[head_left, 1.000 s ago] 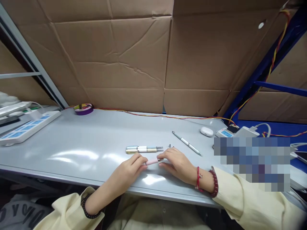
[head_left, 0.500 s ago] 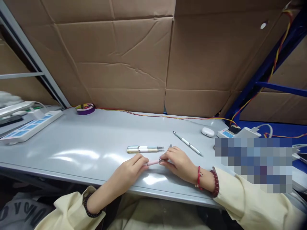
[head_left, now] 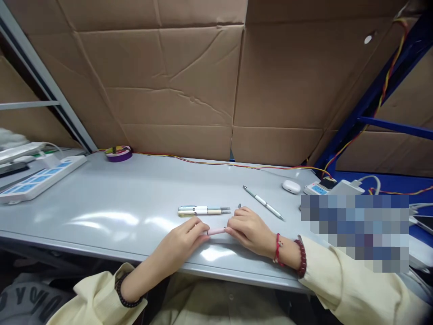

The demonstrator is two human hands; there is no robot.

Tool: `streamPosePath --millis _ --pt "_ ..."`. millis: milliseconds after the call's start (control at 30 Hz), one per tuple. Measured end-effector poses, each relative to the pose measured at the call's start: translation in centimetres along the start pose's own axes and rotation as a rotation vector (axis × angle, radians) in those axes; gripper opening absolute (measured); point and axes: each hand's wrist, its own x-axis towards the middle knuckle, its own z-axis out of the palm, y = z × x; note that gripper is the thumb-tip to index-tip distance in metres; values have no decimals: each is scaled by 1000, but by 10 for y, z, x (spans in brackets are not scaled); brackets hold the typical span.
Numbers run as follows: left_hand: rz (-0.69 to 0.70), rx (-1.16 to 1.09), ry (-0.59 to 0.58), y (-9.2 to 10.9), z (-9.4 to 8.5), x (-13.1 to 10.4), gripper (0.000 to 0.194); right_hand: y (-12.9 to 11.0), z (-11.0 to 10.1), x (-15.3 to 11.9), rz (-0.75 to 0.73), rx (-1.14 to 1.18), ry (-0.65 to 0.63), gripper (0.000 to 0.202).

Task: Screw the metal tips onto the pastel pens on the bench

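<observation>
A pink pen barrel [head_left: 215,231] is held level just above the table's front part, between my two hands. My left hand [head_left: 182,239] pinches its left end. The fingers of my right hand [head_left: 250,230] are closed round its right end and hide that tip. Just behind my hands lie pen parts side by side [head_left: 199,211], pale blue and cream with white bands, with thin tips pointing right. A small dark pointed piece [head_left: 239,206] shows behind my right fingers. Farther right, a white and grey-green pen [head_left: 264,202] lies at a slant.
On the grey table [head_left: 135,189], a purple tape roll [head_left: 119,154] sits at the back left. A power strip [head_left: 43,178] lies at the left edge. A white earphone case [head_left: 291,186] and another power strip [head_left: 316,188] are at the right. Cables run along the cardboard wall [head_left: 169,104].
My right fingers have curled further over the pen's right end, covering the metal part that showed there before. My left hand keeps its hold. The whole view has shifted slightly.
</observation>
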Motion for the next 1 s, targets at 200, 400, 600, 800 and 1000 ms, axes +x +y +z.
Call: streamPosePath --millis 200,400,600,800,1000 --pt "62 40 88 -1 3 0 19 -9 0 3 339 429 -26 52" --pt "248 69 268 -7 6 -7 36 -8 -5 6 694 873 35 52" --pt "457 118 283 1 -5 -8 22 -4 -4 7 736 970 107 50" --pt "440 161 216 4 -6 -8 26 -5 -5 5 504 957 29 42" --pt "517 147 238 2 -5 -12 25 -21 2 9 579 1200 -108 37"
